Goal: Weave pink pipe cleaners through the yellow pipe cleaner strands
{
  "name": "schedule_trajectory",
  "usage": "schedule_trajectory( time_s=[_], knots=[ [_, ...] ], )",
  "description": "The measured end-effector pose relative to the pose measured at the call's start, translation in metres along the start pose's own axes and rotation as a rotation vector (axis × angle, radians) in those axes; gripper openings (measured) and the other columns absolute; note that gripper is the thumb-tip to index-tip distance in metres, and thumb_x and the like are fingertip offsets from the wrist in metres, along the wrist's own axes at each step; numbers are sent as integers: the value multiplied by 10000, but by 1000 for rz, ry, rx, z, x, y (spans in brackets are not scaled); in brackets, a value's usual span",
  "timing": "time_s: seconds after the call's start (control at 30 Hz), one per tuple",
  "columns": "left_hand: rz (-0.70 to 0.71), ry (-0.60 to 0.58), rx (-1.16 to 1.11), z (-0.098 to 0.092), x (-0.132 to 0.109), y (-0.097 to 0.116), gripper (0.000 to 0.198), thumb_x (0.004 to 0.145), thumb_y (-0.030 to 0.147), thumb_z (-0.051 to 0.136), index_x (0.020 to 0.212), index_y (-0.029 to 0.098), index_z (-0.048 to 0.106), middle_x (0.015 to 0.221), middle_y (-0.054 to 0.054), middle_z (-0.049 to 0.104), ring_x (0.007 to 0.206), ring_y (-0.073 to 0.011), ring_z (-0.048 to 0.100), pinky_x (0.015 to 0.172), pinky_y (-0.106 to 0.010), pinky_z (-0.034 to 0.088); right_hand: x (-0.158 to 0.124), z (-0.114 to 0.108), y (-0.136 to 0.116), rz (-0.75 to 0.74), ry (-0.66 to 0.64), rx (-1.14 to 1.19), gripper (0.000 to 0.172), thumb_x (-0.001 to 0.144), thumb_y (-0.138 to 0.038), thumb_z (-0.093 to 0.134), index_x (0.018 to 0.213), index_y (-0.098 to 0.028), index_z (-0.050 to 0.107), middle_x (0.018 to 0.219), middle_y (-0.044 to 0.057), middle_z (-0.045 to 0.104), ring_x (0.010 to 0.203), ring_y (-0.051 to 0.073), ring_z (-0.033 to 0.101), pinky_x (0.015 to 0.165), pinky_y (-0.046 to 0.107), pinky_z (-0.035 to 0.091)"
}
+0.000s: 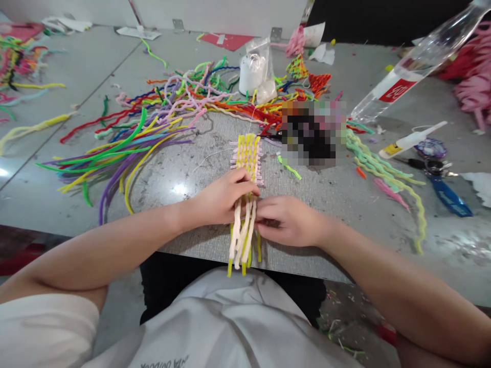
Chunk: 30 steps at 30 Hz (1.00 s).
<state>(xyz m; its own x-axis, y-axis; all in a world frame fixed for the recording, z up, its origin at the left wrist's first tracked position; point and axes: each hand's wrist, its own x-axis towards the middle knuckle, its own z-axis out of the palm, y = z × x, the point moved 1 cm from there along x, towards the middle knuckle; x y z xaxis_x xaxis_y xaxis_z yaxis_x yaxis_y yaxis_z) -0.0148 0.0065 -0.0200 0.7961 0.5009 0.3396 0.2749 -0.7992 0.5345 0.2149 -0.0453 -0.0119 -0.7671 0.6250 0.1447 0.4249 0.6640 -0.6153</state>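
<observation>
A: As both hands meet at a single item, enter that first.

B: Woven strip [248,153], one: yellow lengths crossed by pale pink pieces. Location: near side of the grey surface [180,174], about the middle. Long axis: pointing away from the body, loose ends reaching past the near edge.

A: Left hand?

B: Left hand [225,195], laid over the strip from its left. Grip: thumb and forefinger closed, pinching the strip. Woven part straight beyond; cream strands [249,231] on the near side.

A: Right hand?

B: Right hand [288,220], at the right edge of the cream strands. Fingers curled inward; whether this grip pinches a strand, I cannot tell.

A: Nearer to the woven part?

B: The left.

A: Surroundings?

B: Loose coloured strands [126,148], left; white cylinder [248,81], beyond the strip; plastic bottle [399,89], well apart, right.
</observation>
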Motion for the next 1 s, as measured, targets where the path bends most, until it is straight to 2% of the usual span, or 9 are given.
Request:
schedule_trajectory(
  time_s=[0.13, 0.23, 0.33, 0.43, 0.57, 0.73, 0.87, 0.93, 1.0],
  knots=[
    [-59, -9, -10, -5, 1, 3, 186, 945, 276, 730, 1085, 199, 636, 1046, -71, 646, 960, -223, 626, 842, -336, 516, -2, 5, 5, 12, 56, -205, 256, 1059, -231, 571, 819, -211, 658, 801, 53, 718, 755, 195, 625, 692, 320, 413],
    [-137, -50, -24, -10, 2, 6, 260, 884, 251, 745, 918, 234, 488, 925, -26, 608, 845, -196, 569, 761, -317, 459, -3, 8, 7, 30, 82, -258, 311, 1062, -220, 543, 756, -219, 597, 721, 35, 676, 709, 188, 593, 670, 329, 369],
    [-127, -88, -20, -14, 3, 8, 288, 896, 240, 709, 839, 244, 427, 858, -7, 567, 777, -178, 522, 722, -311, 414, -3, 10, 9, 43, 101, -307, 326, 1062, -225, 533, 741, -219, 588, 701, 36, 675, 683, 186, 580, 656, 342, 336],
    [-100, -131, -14, -18, 4, 9, 238, 923, 246, 679, 826, 235, 462, 851, -11, 569, 765, -173, 525, 712, -305, 409, -2, 10, 11, 65, 96, -331, 348, 1086, -254, 515, 758, -213, 622, 727, 49, 705, 695, 191, 596, 658, 349, 328],
    [-75, -199, 3, -26, 3, 9, 216, 976, 308, 683, 852, 220, 529, 911, -37, 619, 811, -179, 568, 744, -301, 445, -1, 6, 13, 116, 13, -338, 382, 1110, -307, 512, 770, -205, 653, 750, 60, 726, 690, 192, 595, 655, 358, 307],
    [-61, -252, 87, -32, 2, 6, 188, 912, 225, 744, 822, 203, 581, 899, -39, 652, 819, -184, 611, 754, -300, 454, -3, -1, 13, 227, -93, -308, 336, 1106, -378, 548, 844, -210, 676, 786, 62, 742, 659, 191, 568, 628, 362, 261],
    [-55, -245, 98, -34, 3, 7, 137, 865, 111, 735, 815, 190, 635, 860, -19, 672, 769, -161, 620, 730, -282, 449, -4, -8, 17, 227, -31, -217, 328, 1072, -414, 603, 803, -227, 581, 721, 22, 660, 638, 172, 527, 626, 333, 290],
    [-60, -240, 88, -35, 3, 8, 126, 868, 100, 737, 821, 185, 656, 856, -15, 681, 766, -157, 630, 729, -279, 450, -4, -12, 20, 178, 20, -143, 337, 1048, -393, 639, 774, -235, 522, 699, -4, 616, 625, 154, 499, 624, 314, 317],
    [-71, -239, 74, -37, 3, 9, 120, 872, 93, 735, 826, 181, 666, 856, -13, 688, 763, -152, 635, 730, -276, 449, -4, -17, 25, 121, 54, -79, 315, 1037, -371, 664, 784, -235, 535, 705, -15, 609, 626, 146, 500, 628, 299, 351]
  ],
)
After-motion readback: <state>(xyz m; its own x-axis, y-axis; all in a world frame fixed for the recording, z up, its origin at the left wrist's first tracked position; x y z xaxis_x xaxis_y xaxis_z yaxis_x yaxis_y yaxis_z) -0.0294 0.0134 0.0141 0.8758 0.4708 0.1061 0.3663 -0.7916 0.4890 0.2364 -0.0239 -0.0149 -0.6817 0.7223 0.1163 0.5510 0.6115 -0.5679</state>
